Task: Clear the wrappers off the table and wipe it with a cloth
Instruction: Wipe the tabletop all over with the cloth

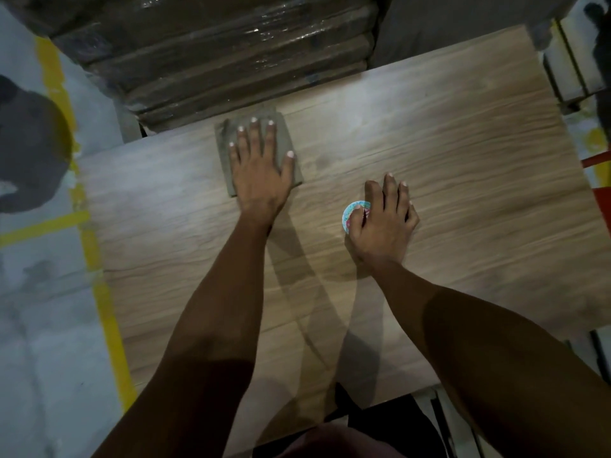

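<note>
- Our left hand lay flat with fingers spread and straight on the folded grey cloth, pressing it onto the table just above the centre of the frame, close to the table's far edge.
- Our right hand sat right of centre, well apart from the cloth. Its thumb pinned a small round wrapper with pale blue and pink print, while the longer fingers reached forward onto the wood.
- That wrapper was the only one we could see on the table. Part of it was hidden under the hand, so we could not tell whether it was a flat lid or something thicker.
- We judged that the clearing was nearly finished and the wiping was only getting under way.
- One risk was that the wrapper, held mainly by the thumb, could slide free if the hand dragged it across the smooth surface instead of lifting it.
- Another was that a stroke pushed further towards the top of the frame could carry the cloth over the far edge, against the plastic-wrapped stack behind.
- A third was that wiping towards the right while the wrapper lay there would sweep it along, or leave that patch unwiped.
</note>
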`<action>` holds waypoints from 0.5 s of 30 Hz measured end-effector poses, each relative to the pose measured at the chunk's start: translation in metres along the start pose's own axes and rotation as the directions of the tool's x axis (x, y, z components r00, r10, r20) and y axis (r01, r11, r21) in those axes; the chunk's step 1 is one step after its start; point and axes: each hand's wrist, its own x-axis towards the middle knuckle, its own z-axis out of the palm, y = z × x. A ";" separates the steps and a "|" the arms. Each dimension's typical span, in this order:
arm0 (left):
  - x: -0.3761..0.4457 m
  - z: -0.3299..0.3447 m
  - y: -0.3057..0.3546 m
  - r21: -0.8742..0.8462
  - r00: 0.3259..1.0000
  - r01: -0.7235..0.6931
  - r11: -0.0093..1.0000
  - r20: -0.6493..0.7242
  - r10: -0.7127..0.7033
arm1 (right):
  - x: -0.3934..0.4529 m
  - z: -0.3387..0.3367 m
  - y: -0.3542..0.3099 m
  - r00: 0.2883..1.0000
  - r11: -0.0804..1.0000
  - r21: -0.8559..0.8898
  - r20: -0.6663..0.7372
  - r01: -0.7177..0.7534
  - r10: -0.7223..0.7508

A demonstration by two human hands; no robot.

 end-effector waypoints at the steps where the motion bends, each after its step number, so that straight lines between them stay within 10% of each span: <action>1: -0.002 0.000 -0.002 -0.001 1.000 0.018 1.000 0.000 -0.018 | 0.000 0.000 0.000 1.000 1.000 -0.003 0.002 0.000 0.000; 15: -0.026 0.008 0.009 -0.019 0.999 -0.025 1.000 -0.034 0.024 | -0.001 0.001 0.001 1.000 1.000 0.026 -0.025 0.016 -0.015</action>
